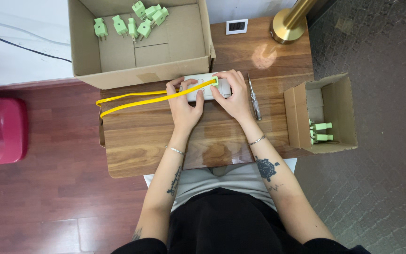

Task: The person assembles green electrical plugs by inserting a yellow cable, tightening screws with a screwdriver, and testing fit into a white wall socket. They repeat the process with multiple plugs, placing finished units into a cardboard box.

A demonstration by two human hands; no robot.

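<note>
A white power strip (206, 87) lies on the wooden table (137, 141) in front of me. My left hand (182, 102) rests on its left half, thumb pressing the top. My right hand (231, 94) grips its right end, fingers around a light green plug (215, 81) seated in the strip. A yellow flat cable (137, 99) runs from that plug leftwards and loops at the table's left edge.
A large open cardboard box (118, 70) behind the strip holds several green plugs (139, 21). A screwdriver (254, 99) lies right of my hand. A small box (327, 113) at right holds more green plugs. Brass lamp base (287, 23) and a small clock (237, 26) stand at the back.
</note>
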